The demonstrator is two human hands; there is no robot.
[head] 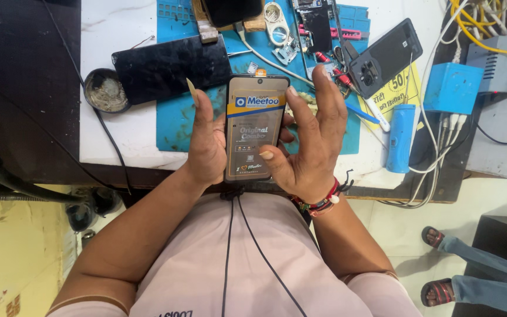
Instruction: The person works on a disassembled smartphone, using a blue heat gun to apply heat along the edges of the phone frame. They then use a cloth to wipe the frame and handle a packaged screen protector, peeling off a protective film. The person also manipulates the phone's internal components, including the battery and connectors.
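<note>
Above the counter (pixel 118 141), both hands grip a phone screen panel (pixel 255 126): left hand (pixel 206 141) clasps its edge, right hand (pixel 312 141) fingers spread, seemingly fitting it; next likely calls for even pressing.

Bare white tabletop (pixel 112 23) left of blue mat (pixel 174 126); tools, black phone back (pixel 385 56), cables (pixel 441 147) crowding right.
</note>
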